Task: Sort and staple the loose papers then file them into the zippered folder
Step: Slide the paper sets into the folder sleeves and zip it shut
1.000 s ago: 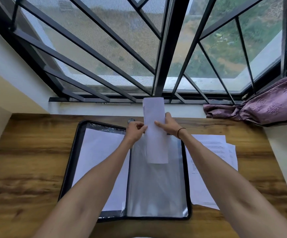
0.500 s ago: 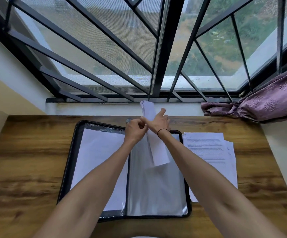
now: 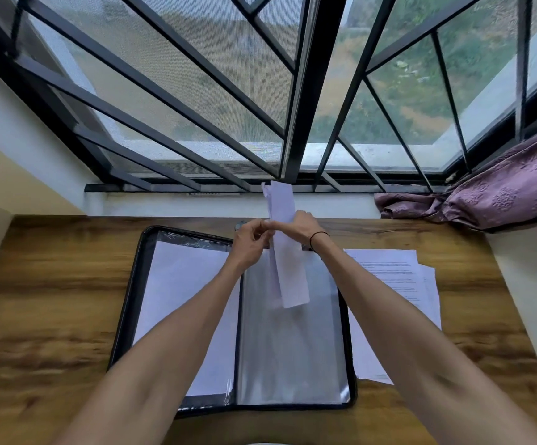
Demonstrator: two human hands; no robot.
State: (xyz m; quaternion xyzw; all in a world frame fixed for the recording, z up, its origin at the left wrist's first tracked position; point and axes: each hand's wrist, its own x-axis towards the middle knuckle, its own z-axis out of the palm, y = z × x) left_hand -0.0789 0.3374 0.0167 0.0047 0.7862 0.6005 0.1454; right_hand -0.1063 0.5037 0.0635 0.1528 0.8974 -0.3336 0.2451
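Note:
A black zippered folder [image 3: 129,313] lies open on the wooden table, with a white sheet [image 3: 180,303] in its left clear sleeve and a clear sleeve [image 3: 289,348] on the right page. Above the folder's far edge both hands hold a set of white papers [image 3: 289,277] upright and seen nearly edge-on. My left hand [image 3: 251,242] pinches the papers' left edge about halfway up. My right hand [image 3: 302,226] grips them from the right at the same height, fingers touching the left hand. A dark object [image 3: 239,225] peeks out behind my left hand.
A loose stack of printed papers [image 3: 395,284] lies on the table [image 3: 52,284] right of the folder. A purple curtain [image 3: 501,194] is bunched at the far right on the sill. A barred window fills the back.
The papers have turned from facing me to nearly edge-on. My right hand slid over to meet my left at the papers' left edge.

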